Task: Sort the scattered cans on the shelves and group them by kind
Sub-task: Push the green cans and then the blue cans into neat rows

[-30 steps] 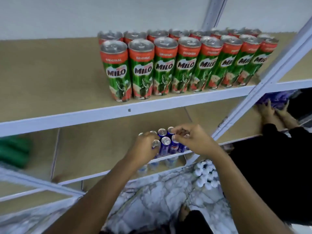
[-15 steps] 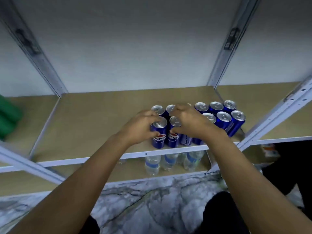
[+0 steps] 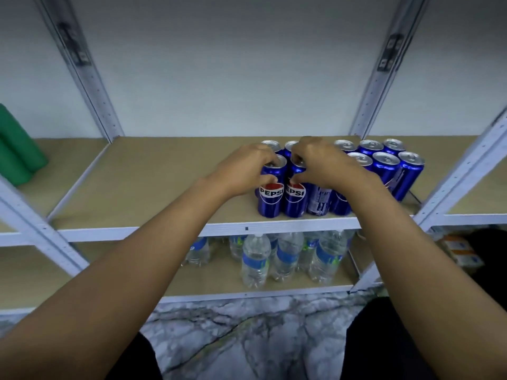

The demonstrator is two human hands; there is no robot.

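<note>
**Visitor:** What are the hands doing right now?

**Onlooker:** Both reach to the middle shelf (image 3: 153,187). The left hand (image 3: 244,171) curls over the top of the front-left Pepsi can (image 3: 271,194), thumb on its side. The right hand (image 3: 321,163) pinches the neighbouring Pepsi can (image 3: 295,196) the same way, by the rim. The two cans stand upright and touching, logos facing out, near the shelf's front edge.

**Visitor:** And the other cans?

**Onlooker:** More blue Pepsi cans (image 3: 386,165) stand in two rows just to the right, tightly packed. Water bottles (image 3: 255,259) fill the shelf below. Something green (image 3: 19,152) sits far left, too blurred to name.

**Visitor:** How should this step go?

**Onlooker:** My guess is they are squaring the pair with the group. I would keep each can vertical, slide rather than lift, nudge them flush against the neighbours, and leave labels forward. Gripping by the rim is tippy, so press down lightly and ease off only once each base sits flat.
</note>
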